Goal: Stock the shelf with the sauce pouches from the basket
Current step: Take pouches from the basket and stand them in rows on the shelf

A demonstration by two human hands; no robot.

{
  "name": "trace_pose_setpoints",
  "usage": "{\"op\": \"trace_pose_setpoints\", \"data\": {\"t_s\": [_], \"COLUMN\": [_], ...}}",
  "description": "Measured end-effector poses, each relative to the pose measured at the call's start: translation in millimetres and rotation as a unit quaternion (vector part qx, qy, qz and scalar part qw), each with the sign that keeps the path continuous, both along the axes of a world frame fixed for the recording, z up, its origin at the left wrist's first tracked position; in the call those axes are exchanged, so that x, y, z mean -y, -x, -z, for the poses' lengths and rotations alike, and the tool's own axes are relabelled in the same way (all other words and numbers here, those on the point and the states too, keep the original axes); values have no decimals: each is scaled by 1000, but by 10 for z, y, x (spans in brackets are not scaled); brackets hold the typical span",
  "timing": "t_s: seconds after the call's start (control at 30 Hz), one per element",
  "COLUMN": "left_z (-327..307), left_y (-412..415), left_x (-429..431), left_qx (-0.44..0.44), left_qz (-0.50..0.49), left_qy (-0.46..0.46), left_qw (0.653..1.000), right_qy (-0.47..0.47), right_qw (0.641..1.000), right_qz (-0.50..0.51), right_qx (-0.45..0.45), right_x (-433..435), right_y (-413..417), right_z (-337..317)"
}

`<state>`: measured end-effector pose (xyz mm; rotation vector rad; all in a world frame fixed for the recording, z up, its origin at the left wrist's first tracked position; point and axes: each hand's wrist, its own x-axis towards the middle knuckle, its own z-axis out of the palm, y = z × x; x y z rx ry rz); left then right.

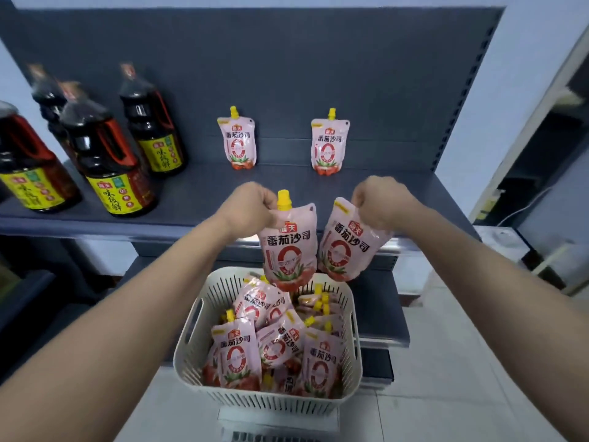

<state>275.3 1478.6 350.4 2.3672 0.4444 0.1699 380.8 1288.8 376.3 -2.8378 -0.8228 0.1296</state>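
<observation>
My left hand (251,204) grips the top of a pink sauce pouch (290,247) with a yellow cap, hanging above the basket. My right hand (382,202) holds a second pink pouch (349,242) by its top corner, tilted beside the first. Both pouches hang in front of the dark shelf's (197,199) front edge. Two pouches stand upright at the back of the shelf, one at centre (237,141) and one to its right (330,143). Below, a white slatted basket (191,346) holds several more pouches lying in a heap.
Several dark soy sauce bottles (105,154) with yellow labels stand on the shelf's left side. A lower dark shelf (382,314) sits behind the basket. The basket rests on a white stand (277,421). A pale tiled floor and a white frame (526,161) lie to the right.
</observation>
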Motion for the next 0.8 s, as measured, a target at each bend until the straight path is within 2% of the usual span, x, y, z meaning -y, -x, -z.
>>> {"op": "trace_pose_setpoints", "data": {"t_s": [0.3, 0.53, 0.8], "left_z": [-483, -571, -476], "left_y": [-765, -1510, -2482], "left_x": [-21, 144, 391], "left_qx": [83, 109, 108], "left_qz": [49, 60, 24], "left_qy": [10, 5, 5], "left_qw": [995, 992, 994], "right_qy": [-77, -67, -87], "right_qw": [986, 968, 969], "right_qz": [89, 131, 105], "right_qx": [120, 205, 207], "right_x": [249, 473, 774], "right_y": [-597, -1283, -2323], "right_z": [-475, -623, -477]}}
